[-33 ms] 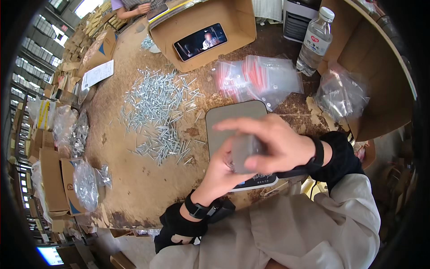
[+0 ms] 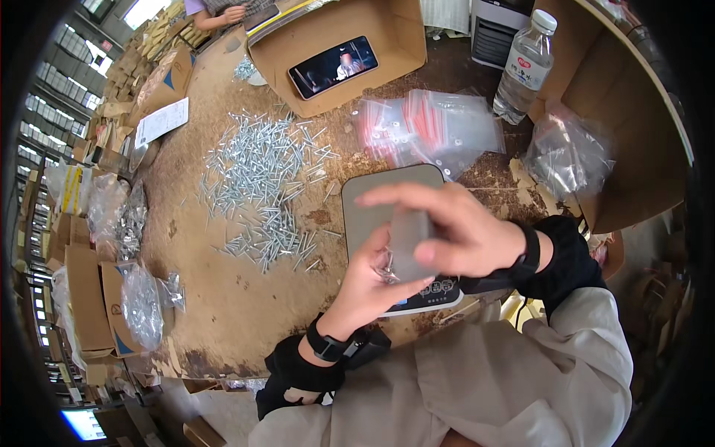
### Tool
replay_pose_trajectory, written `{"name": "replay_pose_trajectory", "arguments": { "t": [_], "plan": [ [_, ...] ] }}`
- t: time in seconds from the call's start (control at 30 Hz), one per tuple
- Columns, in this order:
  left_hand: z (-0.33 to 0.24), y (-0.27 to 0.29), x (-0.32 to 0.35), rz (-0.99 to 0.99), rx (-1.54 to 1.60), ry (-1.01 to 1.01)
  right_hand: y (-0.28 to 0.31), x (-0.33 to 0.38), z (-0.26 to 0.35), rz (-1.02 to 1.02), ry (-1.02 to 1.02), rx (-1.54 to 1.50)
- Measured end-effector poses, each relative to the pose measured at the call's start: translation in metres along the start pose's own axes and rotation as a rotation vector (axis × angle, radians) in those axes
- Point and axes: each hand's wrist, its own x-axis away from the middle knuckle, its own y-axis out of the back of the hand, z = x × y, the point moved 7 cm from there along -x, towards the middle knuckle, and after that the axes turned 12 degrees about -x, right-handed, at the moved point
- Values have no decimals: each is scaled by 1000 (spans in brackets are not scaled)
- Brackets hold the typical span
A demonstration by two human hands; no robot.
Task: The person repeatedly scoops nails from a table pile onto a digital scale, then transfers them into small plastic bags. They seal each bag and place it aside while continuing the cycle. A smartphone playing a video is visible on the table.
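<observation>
Above the kitchen-style scale (image 2: 372, 194), my two hands meet. My left hand (image 2: 369, 287) is closed in a cupped shape, with silvery screws (image 2: 386, 267) showing between its fingers and palm. My right hand (image 2: 469, 235) grips a translucent grey plastic holder (image 2: 411, 242), thumb on the near side and index finger stretched out to the left. The holder is tilted over my left palm; blur hides whether it is a cup or a stiff bag. Left of the scale a large pile of screws (image 2: 261, 171) lies spread on the worn wooden table (image 2: 186, 298).
Behind the scale lie zip bags (image 2: 432, 130) with red edges. A phone (image 2: 334, 67) leans in a cardboard box (image 2: 402, 37). At the right stand a water bottle (image 2: 525, 67), a crumpled clear bag (image 2: 570, 156) and an open carton (image 2: 633, 127). Another person's hand (image 2: 234, 13) is far left.
My right hand has tipped the translucent holder slightly, so that it now looks longer and more of the screws in my left palm show. My left hand has barely moved.
</observation>
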Motion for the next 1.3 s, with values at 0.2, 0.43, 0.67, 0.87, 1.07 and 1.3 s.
{"name": "replay_pose_trajectory", "arguments": {
  "t": [0.2,0.43,0.67,0.87,1.07,1.3],
  "plan": [
    [3,3,1,-48,188,-96,32,-8,-17,-81,-215,415],
    [3,18,7,-253,229,-86,-3,-14,10,43,308,542],
    [10,22,19,-304,310,-108,-33,4,21,69,523,459],
    [1,14,20,-127,188,-148,-31,8,23,117,527,491],
    [-17,20,20,-332,38,-411,-16,11,35,-42,585,450],
    [-40,25,29,-405,-458,-474,-16,17,28,-48,579,495]
  ]
}}
